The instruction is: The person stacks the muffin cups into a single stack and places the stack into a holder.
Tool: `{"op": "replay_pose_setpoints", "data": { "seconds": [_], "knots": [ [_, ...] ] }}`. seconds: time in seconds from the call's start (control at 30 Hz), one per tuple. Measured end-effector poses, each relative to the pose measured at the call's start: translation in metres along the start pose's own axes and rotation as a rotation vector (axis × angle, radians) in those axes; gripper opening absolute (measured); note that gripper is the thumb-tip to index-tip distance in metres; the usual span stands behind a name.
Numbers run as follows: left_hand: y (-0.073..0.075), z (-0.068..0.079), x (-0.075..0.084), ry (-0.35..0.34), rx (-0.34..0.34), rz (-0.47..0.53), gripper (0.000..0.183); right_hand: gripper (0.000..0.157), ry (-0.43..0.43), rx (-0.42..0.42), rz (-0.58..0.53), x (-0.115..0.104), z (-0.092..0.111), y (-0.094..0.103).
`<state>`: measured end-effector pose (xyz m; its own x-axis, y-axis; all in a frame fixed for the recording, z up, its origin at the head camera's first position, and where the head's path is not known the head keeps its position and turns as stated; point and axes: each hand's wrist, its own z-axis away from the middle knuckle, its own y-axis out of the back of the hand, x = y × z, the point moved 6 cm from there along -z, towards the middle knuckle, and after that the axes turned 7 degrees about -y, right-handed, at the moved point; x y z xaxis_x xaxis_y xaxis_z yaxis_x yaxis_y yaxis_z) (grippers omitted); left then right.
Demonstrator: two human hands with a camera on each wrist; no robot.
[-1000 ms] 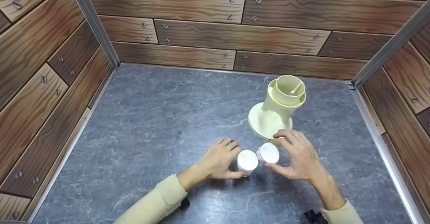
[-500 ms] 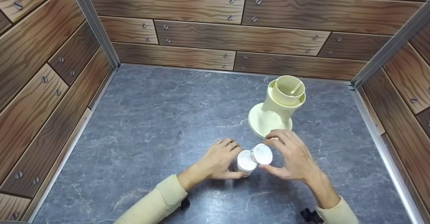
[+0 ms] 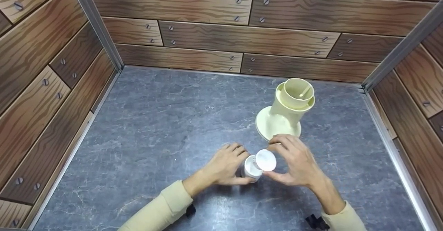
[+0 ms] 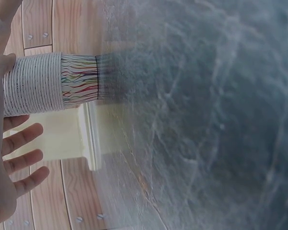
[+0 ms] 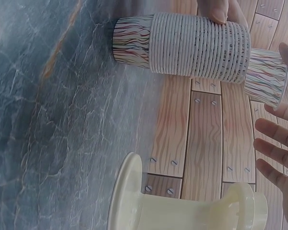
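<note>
A stack of nested paper cups (image 3: 251, 170) stands upright on the table, its rims piled into a ribbed column (image 5: 197, 45). My left hand (image 3: 226, 165) holds the stack near its top, with the thumb on the near side and the fingers on the far side. Between thumb and forefinger, my right hand (image 3: 297, 163) pinches a single paper cup (image 3: 265, 160) with coloured streaks (image 5: 266, 76) by its rim. That cup tilts over the stack's mouth, its base toward the stack. Whether its base is inside the top cup cannot be told.
Just beyond my right hand stands a pale yellow cylindrical holder (image 3: 285, 116) with a round foot and a smaller cup-shaped part in its top. Wood-print walls (image 3: 200, 33) enclose the dark marbled table (image 3: 166, 113) at the back and sides.
My right hand has moved left with the single cup, from beside the stack to over its mouth. My left hand and the stack have stayed in place.
</note>
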<state>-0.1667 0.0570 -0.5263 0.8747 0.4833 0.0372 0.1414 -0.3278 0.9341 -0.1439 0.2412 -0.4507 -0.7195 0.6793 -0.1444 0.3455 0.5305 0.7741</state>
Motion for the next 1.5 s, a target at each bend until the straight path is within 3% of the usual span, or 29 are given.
{"op": "replay_pose_setpoints", "data": {
  "seconds": [1.5],
  "knots": [
    [0.0, 0.003, 0.0, -0.022, 0.032, -0.041, 0.069, 0.057, 0.022, -0.081, -0.011, -0.004, 0.002, -0.032]
  ]
}}
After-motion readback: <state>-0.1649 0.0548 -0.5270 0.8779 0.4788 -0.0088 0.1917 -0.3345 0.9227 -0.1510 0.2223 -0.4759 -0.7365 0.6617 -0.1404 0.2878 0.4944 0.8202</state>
